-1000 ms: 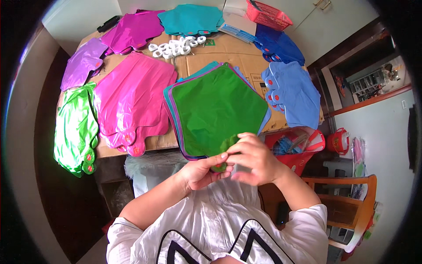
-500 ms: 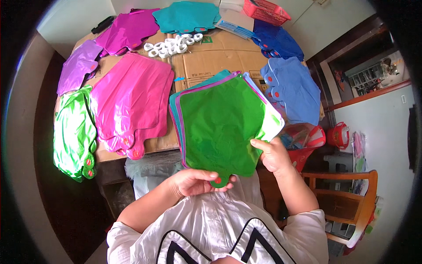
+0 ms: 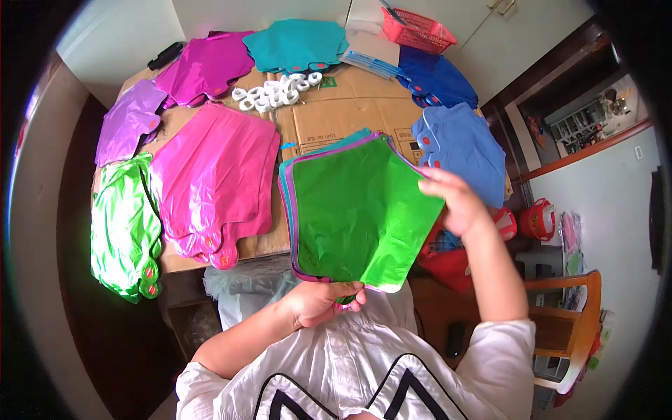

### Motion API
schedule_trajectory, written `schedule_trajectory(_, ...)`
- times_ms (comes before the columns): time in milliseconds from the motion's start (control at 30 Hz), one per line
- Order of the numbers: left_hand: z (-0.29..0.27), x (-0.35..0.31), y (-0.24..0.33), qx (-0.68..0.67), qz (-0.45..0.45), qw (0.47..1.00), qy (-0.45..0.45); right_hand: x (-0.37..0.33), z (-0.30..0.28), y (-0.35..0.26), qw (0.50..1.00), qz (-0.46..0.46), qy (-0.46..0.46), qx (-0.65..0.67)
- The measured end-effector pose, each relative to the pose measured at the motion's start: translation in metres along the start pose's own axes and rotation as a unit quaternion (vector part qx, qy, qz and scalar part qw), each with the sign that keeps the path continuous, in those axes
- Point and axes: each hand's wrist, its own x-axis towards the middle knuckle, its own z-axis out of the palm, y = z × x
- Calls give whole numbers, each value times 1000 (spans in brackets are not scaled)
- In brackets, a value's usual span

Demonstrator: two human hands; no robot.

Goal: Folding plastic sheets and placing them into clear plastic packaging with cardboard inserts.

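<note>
In front of my body I hold a stack of flat foil balloons, a shiny green foil balloon (image 3: 343, 203) on top. Teal and purple edges show beneath it along the left side. My left hand (image 3: 325, 302) is closed on the tabs at the stack's lower edge, thumb on top. My right hand (image 3: 455, 199) grips the stack's upper right edge with thumb and fingers. Beyond the stack, on the cardboard, lie pink foil balloons (image 3: 213, 175) to the left and light blue foil balloons (image 3: 467, 150) to the right.
Around the cardboard-covered table (image 3: 329, 115) lie green (image 3: 122, 224), lilac (image 3: 129, 122), magenta (image 3: 210, 66), teal (image 3: 297, 45) and dark blue foil balloons (image 3: 441, 78). White ribbon rolls (image 3: 276, 91) sit mid-table. A red basket (image 3: 418, 31) stands behind. A wooden chair (image 3: 563, 322) is at right.
My right hand has moved up along the stack's right edge. My left hand has slid over the tabs, covering the green one's red dot. The white corner at right no longer shows.
</note>
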Motion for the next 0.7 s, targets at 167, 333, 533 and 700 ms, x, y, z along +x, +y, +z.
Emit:
schedule_trajectory(167,1,5,0,52,10,999,-9,83,-5,-41,987,78,-56,-126)
schedule_trajectory(333,3,14,-3,49,22,998,31,141,72,-51,825,27,62,-562)
schedule_trajectory(533,8,21,-9,2,38,999,-16,137,112,-48,760,-5,162,-629)
schedule_trajectory(700,3,21,-5,-78,-26,996,-45,160,80,-33,809,-39,142,-569)
